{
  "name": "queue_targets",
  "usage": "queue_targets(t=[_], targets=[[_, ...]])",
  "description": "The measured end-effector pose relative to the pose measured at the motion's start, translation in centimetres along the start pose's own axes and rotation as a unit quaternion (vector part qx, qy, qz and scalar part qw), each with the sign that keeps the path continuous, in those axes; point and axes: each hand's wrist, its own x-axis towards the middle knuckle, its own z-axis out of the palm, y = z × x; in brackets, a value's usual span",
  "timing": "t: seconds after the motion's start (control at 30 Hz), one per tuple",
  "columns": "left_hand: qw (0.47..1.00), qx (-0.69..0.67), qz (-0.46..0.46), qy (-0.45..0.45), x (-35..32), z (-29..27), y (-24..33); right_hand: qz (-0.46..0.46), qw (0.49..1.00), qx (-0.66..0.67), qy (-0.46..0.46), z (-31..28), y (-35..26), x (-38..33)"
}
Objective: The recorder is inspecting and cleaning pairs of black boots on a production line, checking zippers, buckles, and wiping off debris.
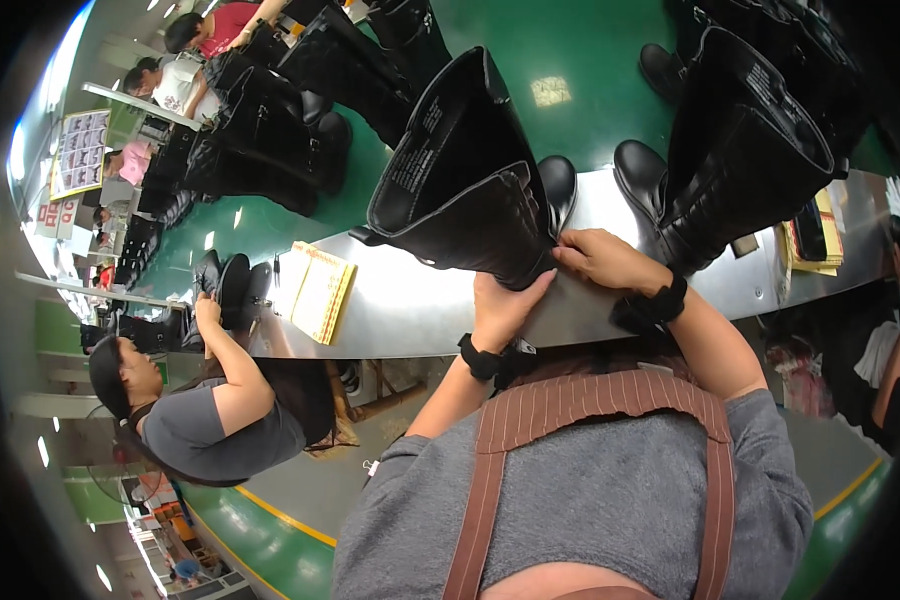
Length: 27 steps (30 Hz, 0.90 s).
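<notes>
A tall black boot [485, 222] stands on the steel worktop [400, 305] in front of me, its wide shaft gaping toward me and its toe pointing away. Low on the shaft, near the ankle, my left hand [505, 312] is closed round it with the thumb up along the side. From the right, my right hand [610, 262] reaches the same ankle area, fingers pinched against the boot; what lies under the fingertips is hidden. A second tall black boot [745, 170], laced up its front, stands to the right with its toe turned toward the far left.
Many more black boots [255, 140] stand across the green surface [560, 95] beyond. A yellow-edged paper pad [315, 290] lies left; another yellow stack [815, 240] sits right under a dark object. A co-worker [210, 420] handles black shoes at left. Other people work farther off.
</notes>
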Motion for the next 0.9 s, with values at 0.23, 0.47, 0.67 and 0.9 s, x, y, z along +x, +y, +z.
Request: queue_targets(t=[0.23, 0.47, 0.67, 0.9], targets=[[0.999, 0.045, -0.007, 0.025, 0.2, 0.4, 0.7, -0.002, 0.993, 0.114, 0.018, -1.4, -4.3, -0.7], [0.996, 0.073, 0.039, 0.018, 1.4, 0.4, 0.7, -0.073, 0.949, 0.306, 0.022, -5.3, -11.2, -1.5], [0.996, 0.073, 0.02, 0.037, 1.7, -0.3, -0.8, -0.139, 0.97, 0.194, 0.047, -3.4, -7.9, 0.7], [0.999, 0.008, -0.026, -0.031, 2.1, -0.6, -0.2, -0.236, 0.95, 0.066, 0.193, 1.0, -2.2, 2.1]])
